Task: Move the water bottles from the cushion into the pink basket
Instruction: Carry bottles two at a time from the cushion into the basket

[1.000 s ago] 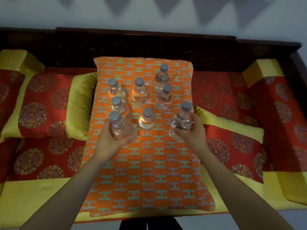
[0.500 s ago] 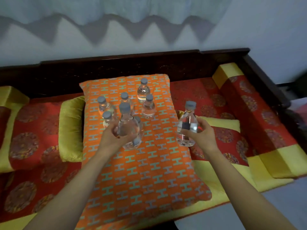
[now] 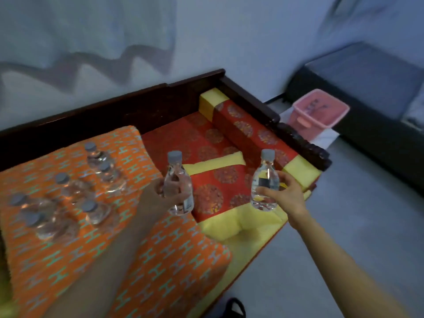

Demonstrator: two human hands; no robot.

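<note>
My left hand grips a clear water bottle with a grey cap, held upright over the right edge of the orange patterned cushion. Another clear bottle is upright in my right hand, above the red and yellow seat. Several more bottles stand on the cushion at the left, blurred. The pink basket sits on the floor at the far right, beyond the sofa's dark armrest.
The sofa's dark wooden armrest and a red and yellow bolster lie between my hands and the basket. A dark low piece of furniture stands behind the basket. Grey floor stretches to the right.
Both hands have lifted their bottles off the cushion and carried them to the right. My view has swung right, bringing the pink basket into sight.
</note>
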